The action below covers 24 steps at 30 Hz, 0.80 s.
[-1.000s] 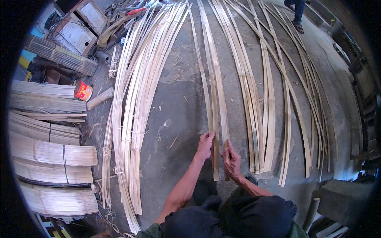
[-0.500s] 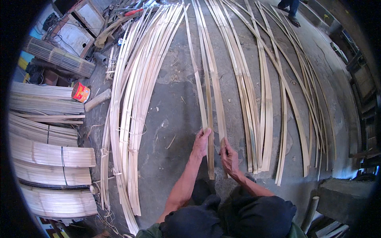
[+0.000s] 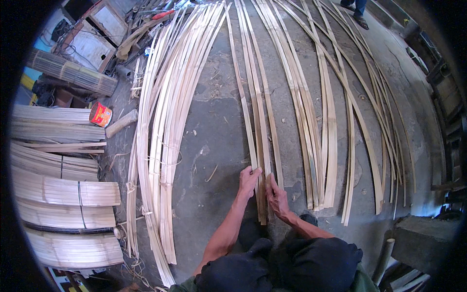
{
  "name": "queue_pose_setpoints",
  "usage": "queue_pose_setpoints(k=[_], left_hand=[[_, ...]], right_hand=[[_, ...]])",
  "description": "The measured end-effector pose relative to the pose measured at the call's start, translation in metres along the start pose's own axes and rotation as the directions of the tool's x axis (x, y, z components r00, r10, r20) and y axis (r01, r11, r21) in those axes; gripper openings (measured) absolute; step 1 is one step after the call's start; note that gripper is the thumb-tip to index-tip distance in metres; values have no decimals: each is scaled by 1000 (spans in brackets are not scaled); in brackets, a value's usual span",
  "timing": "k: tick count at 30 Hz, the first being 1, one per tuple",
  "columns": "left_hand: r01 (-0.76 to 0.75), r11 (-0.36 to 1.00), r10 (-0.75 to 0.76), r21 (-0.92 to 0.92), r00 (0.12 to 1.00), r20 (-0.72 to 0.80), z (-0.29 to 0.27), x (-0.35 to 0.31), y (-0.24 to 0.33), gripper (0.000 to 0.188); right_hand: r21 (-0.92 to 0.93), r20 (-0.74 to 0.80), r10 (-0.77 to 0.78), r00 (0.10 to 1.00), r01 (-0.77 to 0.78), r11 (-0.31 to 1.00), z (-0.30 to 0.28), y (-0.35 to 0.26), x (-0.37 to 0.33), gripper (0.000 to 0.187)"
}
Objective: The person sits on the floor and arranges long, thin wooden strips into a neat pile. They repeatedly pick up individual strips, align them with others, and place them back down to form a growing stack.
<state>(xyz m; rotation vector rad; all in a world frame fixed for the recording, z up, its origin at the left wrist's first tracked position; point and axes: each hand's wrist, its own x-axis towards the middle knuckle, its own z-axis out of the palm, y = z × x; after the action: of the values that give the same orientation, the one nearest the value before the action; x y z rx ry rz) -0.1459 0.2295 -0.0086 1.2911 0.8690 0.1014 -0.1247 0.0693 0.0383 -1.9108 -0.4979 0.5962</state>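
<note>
Long, pale bamboo strips point(image 3: 249, 97) run lengthwise on the floor ahead of me, their near ends between my hands. My left hand point(image 3: 248, 182) is closed on the left strip of this small group, thumb on top. Close beside it, my right hand point(image 3: 277, 197) grips the near end of another strip along its right side; its fingertips are partly hidden. A darker strip end point(image 3: 262, 211) sticks out toward me between the hands. Just right of my right hand, a separate strip point(image 3: 275, 155) lies apart from the group.
A big bundle of bamboo strips point(image 3: 165, 146) lies at left, with loose ties. More strips point(image 3: 328, 160) spread out at right, some crossing. Tied slat bundles point(image 3: 68, 190), a red tin point(image 3: 100, 115) and a wooden block point(image 3: 121, 123) sit far left. Another person's foot point(image 3: 360, 22) shows at the back.
My right hand has moved left toward my left hand, bringing its strip against the others. A strip now lies separate on its right. My left hand has come slightly nearer to me.
</note>
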Motion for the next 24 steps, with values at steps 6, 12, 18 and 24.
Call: queue_pose_setpoints(k=[6,12,18,24], left_hand=[[-50,983,63,175,996,-67,2,-3,0,25],[-96,936,144,339,983,-118,-1,-8,13,32],[-108,924,162,367,980,-119,7,-16,24,36],[-119,859,194,498,976,-100,0,-12,22,40]], right_hand=[[-67,102,15,995,-9,998,-6,14,-3,53],[-12,168,42,985,-41,999,-16,7,-7,55],[-93,187,74,980,-57,994,-20,-5,-6,56],[-217,197,41,979,2,976,-18,13,-2,56]])
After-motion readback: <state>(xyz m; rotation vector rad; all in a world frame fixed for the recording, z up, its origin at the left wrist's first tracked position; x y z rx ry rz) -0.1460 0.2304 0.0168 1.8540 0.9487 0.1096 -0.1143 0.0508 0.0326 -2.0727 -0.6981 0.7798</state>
